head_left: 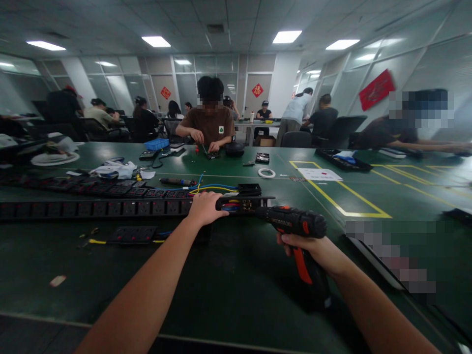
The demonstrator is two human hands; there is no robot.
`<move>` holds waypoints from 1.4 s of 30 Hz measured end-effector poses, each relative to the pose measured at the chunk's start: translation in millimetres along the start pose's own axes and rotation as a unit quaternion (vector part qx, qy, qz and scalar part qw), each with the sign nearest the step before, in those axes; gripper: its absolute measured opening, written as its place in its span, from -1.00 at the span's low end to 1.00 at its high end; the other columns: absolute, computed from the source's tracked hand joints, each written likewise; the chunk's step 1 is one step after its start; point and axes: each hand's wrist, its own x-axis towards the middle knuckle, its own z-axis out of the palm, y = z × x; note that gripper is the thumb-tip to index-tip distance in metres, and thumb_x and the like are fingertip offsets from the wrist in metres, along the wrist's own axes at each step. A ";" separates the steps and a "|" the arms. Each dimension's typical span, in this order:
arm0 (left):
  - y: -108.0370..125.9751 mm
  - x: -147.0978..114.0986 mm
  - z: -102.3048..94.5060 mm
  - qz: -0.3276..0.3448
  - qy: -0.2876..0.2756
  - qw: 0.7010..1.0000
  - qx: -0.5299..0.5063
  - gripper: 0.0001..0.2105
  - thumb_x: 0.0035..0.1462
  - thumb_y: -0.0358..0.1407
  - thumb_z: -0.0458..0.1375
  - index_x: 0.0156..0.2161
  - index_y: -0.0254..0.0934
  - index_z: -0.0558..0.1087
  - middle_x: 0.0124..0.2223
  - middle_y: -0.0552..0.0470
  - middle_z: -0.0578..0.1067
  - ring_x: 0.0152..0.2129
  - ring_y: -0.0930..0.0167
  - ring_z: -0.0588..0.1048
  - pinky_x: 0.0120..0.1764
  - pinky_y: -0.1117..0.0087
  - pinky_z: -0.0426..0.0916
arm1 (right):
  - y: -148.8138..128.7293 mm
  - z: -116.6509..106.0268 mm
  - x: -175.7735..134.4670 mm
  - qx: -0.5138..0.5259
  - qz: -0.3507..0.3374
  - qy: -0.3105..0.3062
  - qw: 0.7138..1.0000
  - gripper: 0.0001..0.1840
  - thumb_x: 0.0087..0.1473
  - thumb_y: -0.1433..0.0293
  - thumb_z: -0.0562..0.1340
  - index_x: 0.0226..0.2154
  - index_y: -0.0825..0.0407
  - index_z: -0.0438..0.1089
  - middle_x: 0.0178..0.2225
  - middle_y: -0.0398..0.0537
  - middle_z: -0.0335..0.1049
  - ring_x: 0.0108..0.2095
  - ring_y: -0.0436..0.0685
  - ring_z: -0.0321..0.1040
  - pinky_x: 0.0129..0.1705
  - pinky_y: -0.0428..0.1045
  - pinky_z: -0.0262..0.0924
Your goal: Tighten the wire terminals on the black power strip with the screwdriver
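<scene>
A long black power strip [140,208] lies across the green table, its right end uncovered so that coloured wires and metal parts show inside. Around that end, my left hand [207,208] is closed on the strip. My right hand [313,248] grips the handle of a black and orange cordless drill [295,221]. The drill's nose points left at the strip's open end; whether its tip touches anything is hidden. Blue and yellow wires [216,188] run behind the strip to a small black piece [250,189]. A short socket section [133,234] sits in front.
More socket strips [92,187] lie behind on the left, beside a dark pen-shaped tool [177,182]. A white tape roll [266,173] and a paper sheet [320,174] are farther back. Across the table a person [210,118] handles a small dark part. A tablet-like panel [376,260] lies right.
</scene>
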 end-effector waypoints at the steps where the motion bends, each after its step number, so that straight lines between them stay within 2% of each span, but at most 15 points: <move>1: 0.0 -0.1 0.1 0.000 0.000 1.000 0.000 -0.33 0.09 0.26 0.23 0.17 -0.11 0.47 0.14 -0.12 0.54 0.05 0.05 0.47 0.05 0.08 0.27 | -0.1 0.1 0.1 0.003 -0.001 0.000 1.000 -0.63 -0.06 0.11 0.48 -0.32 0.06 0.56 -0.37 -0.04 0.54 -0.44 0.13 0.41 -0.32 0.04 0.22; 19: 0.0 -0.3 1.0 -0.006 -0.001 1.000 -0.001 -0.31 0.08 0.28 0.22 0.18 -0.10 0.47 0.16 -0.12 0.53 0.07 0.02 0.45 0.07 0.06 0.25 | -0.3 0.0 0.2 -0.033 0.003 -0.001 0.999 -0.63 -0.04 0.07 0.45 -0.42 0.04 0.52 -0.51 -0.11 0.45 -0.48 0.11 0.34 -0.38 0.02 0.18; 23: -0.7 -0.1 1.4 -0.007 -0.004 1.000 0.000 -0.29 0.08 0.30 0.21 0.20 -0.10 0.46 0.17 -0.13 0.52 0.08 0.02 0.45 0.07 0.06 0.25 | -4.5 2.7 -1.3 -0.033 0.023 0.008 0.999 -0.62 -0.08 0.06 0.46 -0.46 0.04 0.50 -0.56 -0.14 0.42 -0.51 0.10 0.31 -0.41 0.01 0.15; 37: -2.3 0.4 5.7 -0.005 0.006 1.000 0.005 -0.31 0.07 0.29 0.23 0.17 -0.09 0.47 0.15 -0.11 0.54 0.07 0.04 0.46 0.07 0.08 0.26 | 0.8 -0.7 1.7 -0.041 0.004 -0.016 0.999 -0.60 0.01 0.06 0.45 -0.48 0.04 0.46 -0.56 -0.16 0.39 -0.51 0.07 0.29 -0.42 -0.01 0.14; 42: -1.3 0.3 4.4 -0.002 0.007 1.000 0.008 -0.30 0.08 0.28 0.23 0.18 -0.12 0.48 0.15 -0.12 0.54 0.06 0.03 0.46 0.06 0.07 0.27 | -0.6 -0.3 1.2 -0.032 0.015 -0.012 0.999 -0.59 -0.04 0.04 0.46 -0.49 0.04 0.47 -0.58 -0.16 0.40 -0.53 0.06 0.29 -0.44 -0.02 0.13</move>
